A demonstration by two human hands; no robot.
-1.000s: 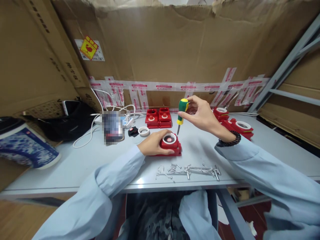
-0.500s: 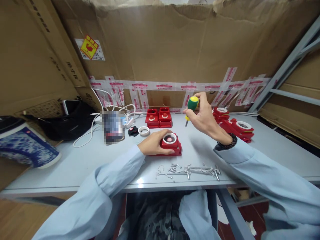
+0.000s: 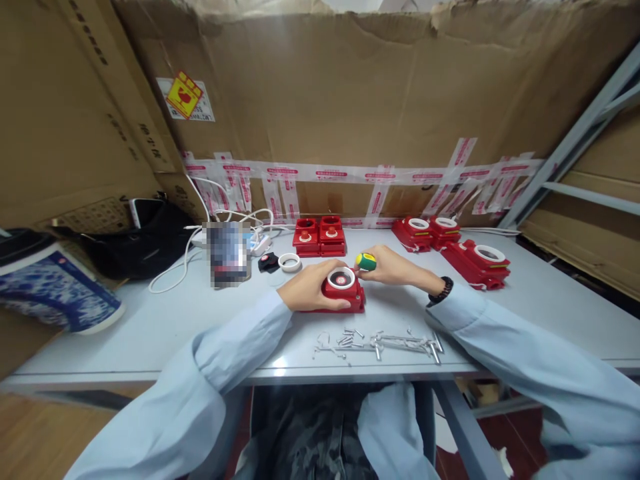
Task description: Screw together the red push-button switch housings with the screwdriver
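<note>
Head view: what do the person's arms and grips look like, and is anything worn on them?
Both arms wear long, loose light-blue sleeves, the left sleeve and the right sleeve, with cuffs ending at the wrists. A dark beaded bracelet circles the right wrist. The grips are bare: the left hand and the right hand show no gloves, and no ring is visible.

Bright, even, diffuse light from above table (image 3: 150,320); faint soft shadows under left hand (image 3: 307,290), right hand (image 3: 395,267). Pale glare on table's near edge. Fisheye bending beyond table's sides (rack (image 3: 575,138) bows). Pixelated patch (image 3: 227,253) at table's back-left; centre sharp.
</note>
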